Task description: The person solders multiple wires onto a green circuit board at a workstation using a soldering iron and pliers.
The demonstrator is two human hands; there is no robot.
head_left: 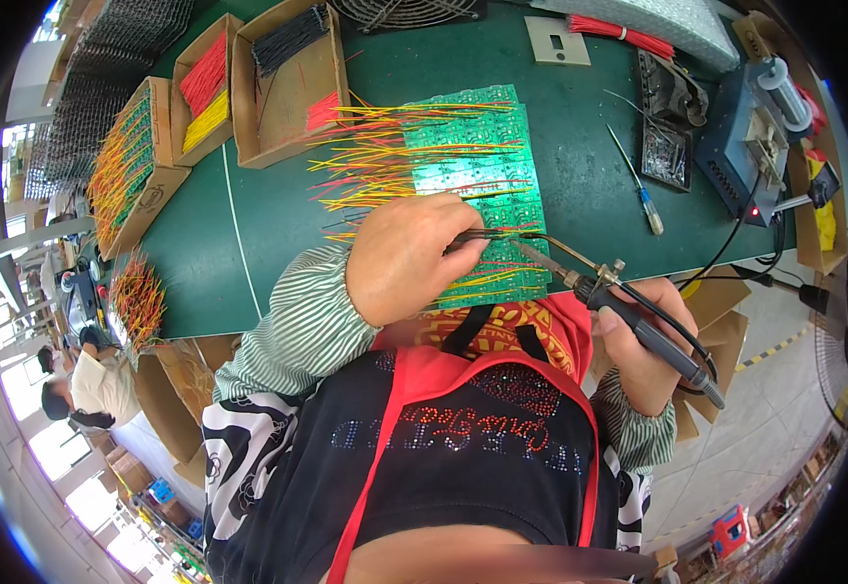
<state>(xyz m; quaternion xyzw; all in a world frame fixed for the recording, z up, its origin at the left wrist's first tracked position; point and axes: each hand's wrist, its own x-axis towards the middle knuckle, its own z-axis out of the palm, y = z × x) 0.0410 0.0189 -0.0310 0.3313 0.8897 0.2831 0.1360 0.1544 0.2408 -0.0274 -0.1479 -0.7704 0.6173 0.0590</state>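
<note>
My left hand (414, 253) is closed on dark tweezers (465, 237), their points in among the wires over the board, probably to steady a thin wire where it meets the board. My right hand (643, 341) is wrapped around the soldering iron (649, 336) like a pen, its tip angled in just beside the tweezers; the brass feed tube (572, 253) along it seems meant to bring solder to that same spot. The hands are apart, one from each side, which likely keeps the joint in my sight.

The circuit board panel (497, 167) lies flat on the counter (200, 282), right in front of me. It is green, with glare whitening its left part, and crossed by rows of red, yellow and black wires (370, 154) whose loose ends fan out past its left edge.
</note>
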